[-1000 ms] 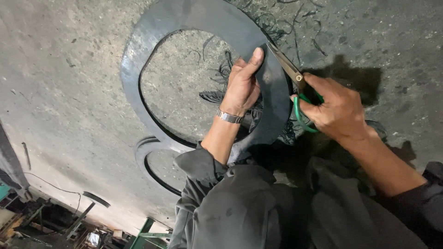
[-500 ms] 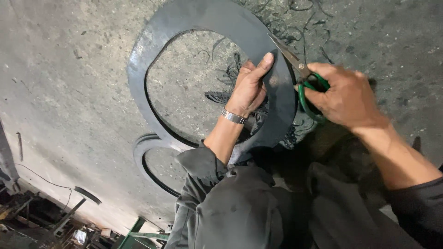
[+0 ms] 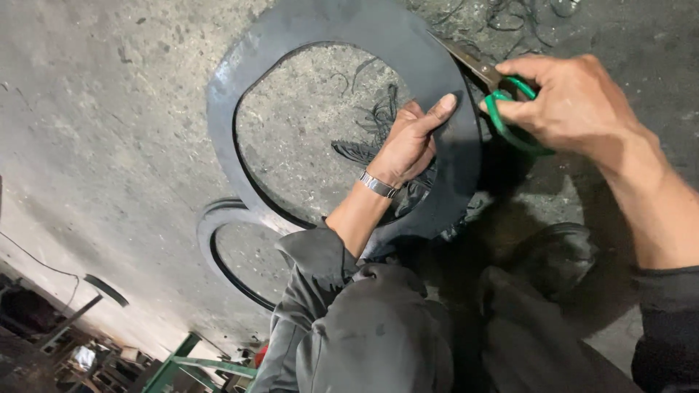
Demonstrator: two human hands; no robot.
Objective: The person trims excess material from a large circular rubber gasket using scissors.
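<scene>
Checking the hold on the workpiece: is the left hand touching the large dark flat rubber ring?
Touching. The head view shows the left hand gripping the large dark flat rubber ring at its inner edge, thumb pressed flat on top.

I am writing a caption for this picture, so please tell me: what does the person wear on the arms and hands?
Both hands are bare, without gloves. The left hand has a silver metal wristband, like a watch strap, and a dark grey sleeve pushed up near the elbow. The right hand has no band; its dark sleeve begins further up the forearm.
</scene>
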